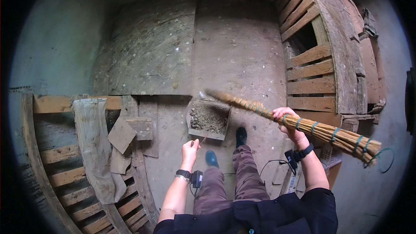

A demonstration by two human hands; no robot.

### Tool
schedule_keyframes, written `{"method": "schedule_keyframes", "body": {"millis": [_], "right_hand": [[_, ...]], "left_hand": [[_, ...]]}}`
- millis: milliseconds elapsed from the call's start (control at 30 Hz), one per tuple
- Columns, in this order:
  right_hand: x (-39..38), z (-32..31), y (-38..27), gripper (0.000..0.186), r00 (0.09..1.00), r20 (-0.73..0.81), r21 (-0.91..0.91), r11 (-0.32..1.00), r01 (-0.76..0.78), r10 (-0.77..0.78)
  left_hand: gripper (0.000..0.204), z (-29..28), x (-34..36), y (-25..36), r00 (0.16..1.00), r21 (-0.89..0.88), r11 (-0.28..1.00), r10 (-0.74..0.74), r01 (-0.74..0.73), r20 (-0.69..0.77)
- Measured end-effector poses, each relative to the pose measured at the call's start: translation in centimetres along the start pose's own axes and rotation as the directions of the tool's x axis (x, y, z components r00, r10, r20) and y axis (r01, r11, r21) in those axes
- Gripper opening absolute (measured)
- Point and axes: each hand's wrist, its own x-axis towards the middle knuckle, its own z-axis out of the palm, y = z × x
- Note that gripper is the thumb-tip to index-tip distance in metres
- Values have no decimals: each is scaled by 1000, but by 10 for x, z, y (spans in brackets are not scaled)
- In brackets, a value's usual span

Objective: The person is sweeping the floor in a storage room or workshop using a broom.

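Note:
My right hand (284,117) grips a straw broom (320,131) near its middle; the bound bundle slants from the lower right up to its tip beside a dustpan. The dustpan (208,120) lies on the concrete floor ahead of my feet, filled with grey dirt and rubble. My left hand (190,148) is closed around the thin handle that rises from the dustpan's near edge. Both wrists wear dark bands with small devices and cables.
A wooden pallet (318,60) leans against the wall at the right. At the left lie slatted boards (73,177), loose wood scraps (123,133) and a dusty grey sack (93,147). A large flat board (151,52) covers the floor ahead left.

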Motion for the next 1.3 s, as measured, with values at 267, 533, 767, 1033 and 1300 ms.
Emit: {"method": "schedule_keyframes", "body": {"millis": [267,533,767,1033,1300], "right_hand": [[75,71,161,26,988,-130,-194,980,53,-79],[-24,189,174,22,979,204,-290,953,83,-23],[-72,202,120,32,924,370,-131,990,-55,101],[-110,167,-8,33,990,118,182,978,-102,82],[-149,29,5,27,911,-406,-138,990,18,-73]], "left_hand": [[36,-56,8,-52,997,25,997,-69,69,29],[39,-114,41,-96,995,240,970,22,-47,102],[38,-112,32,-94,986,125,986,88,-106,143],[38,-124,-9,-98,997,255,966,38,-53,64],[38,-82,20,-78,995,295,951,77,-91,58]]}}
